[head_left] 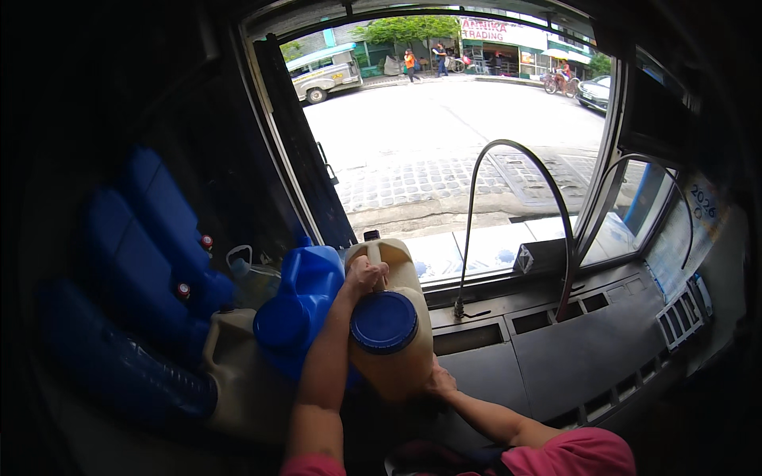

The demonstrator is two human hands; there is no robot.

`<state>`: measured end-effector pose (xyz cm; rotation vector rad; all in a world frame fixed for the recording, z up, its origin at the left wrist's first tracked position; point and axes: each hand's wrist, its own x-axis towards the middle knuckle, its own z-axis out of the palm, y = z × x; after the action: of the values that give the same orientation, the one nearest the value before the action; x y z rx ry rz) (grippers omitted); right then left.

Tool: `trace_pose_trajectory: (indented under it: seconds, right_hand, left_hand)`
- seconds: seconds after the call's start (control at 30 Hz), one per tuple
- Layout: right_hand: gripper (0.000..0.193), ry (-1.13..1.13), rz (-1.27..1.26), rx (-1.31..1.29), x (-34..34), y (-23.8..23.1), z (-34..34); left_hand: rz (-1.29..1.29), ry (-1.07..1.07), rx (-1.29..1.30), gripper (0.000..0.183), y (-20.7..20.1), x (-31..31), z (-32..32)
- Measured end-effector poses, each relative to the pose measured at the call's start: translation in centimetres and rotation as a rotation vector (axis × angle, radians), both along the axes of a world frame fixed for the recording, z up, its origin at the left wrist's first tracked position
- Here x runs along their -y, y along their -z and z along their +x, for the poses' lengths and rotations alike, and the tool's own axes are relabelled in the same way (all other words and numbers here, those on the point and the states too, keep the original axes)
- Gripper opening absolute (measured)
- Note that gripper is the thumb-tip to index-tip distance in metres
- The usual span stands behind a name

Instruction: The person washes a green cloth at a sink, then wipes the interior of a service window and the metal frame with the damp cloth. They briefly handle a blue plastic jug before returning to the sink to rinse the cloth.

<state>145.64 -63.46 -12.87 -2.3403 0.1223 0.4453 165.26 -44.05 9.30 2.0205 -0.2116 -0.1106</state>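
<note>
A cream-coloured plastic jug (413, 317) with a wide blue screw cap stands in front of me at the counter's left end. My left hand (365, 276) is closed around its top handle. Low on its right side, my right hand (440, 379) grips the jug near the base, with the fingertips hidden behind it. A blue jug (313, 274) with a blue cap stands just left of it, partly behind my left forearm. Farther left is another cream jug (238, 337) in shadow.
Large blue containers (135, 262) lean at the left. The dark metal counter (587, 357) with slots runs right. A curved hose (516, 144) arches over it from a small tap (459, 309). A white rack (680, 320) sits at the right end. Beyond the window frame (278, 135) is a street.
</note>
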Motion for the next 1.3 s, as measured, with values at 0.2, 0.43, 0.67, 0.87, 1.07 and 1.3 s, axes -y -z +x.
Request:
trace_pose_trajectory:
  seconds: [0.2, 0.43, 0.67, 0.87, 1.07, 1.3]
  right_hand:
    - [0.076, -0.352, -0.073, -0.077, 3.6, -7.9, 1.9]
    - [0.028, -0.162, 0.279, 0.423, 5.8, -25.3, -1.0]
    - [0.031, 0.104, 1.447, 0.668, -6.5, -39.5, 10.6]
    - [0.047, 0.327, 0.895, 1.502, -8.8, -54.2, 24.9]
    - [0.071, 0.518, -0.056, 1.778, -5.7, -54.5, 37.9]
    - [0.068, 0.018, -0.474, 2.076, -16.8, -61.0, 40.8]
  left_hand:
    - [0.145, -0.052, -0.048, 0.043, -1.3, -0.1, 2.7]
    - [-0.291, -0.579, 0.874, 0.030, -4.3, -0.1, -11.7]
    - [0.369, -0.413, 1.157, 0.063, 4.4, 5.0, -21.4]
    - [0.446, -0.418, 1.268, 0.071, 7.3, 4.5, -18.0]
    - [0.512, -0.467, 1.205, 0.075, 8.7, 5.1, -17.8]
    - [0.538, -0.535, 1.272, 0.073, 9.1, 5.2, -17.7]
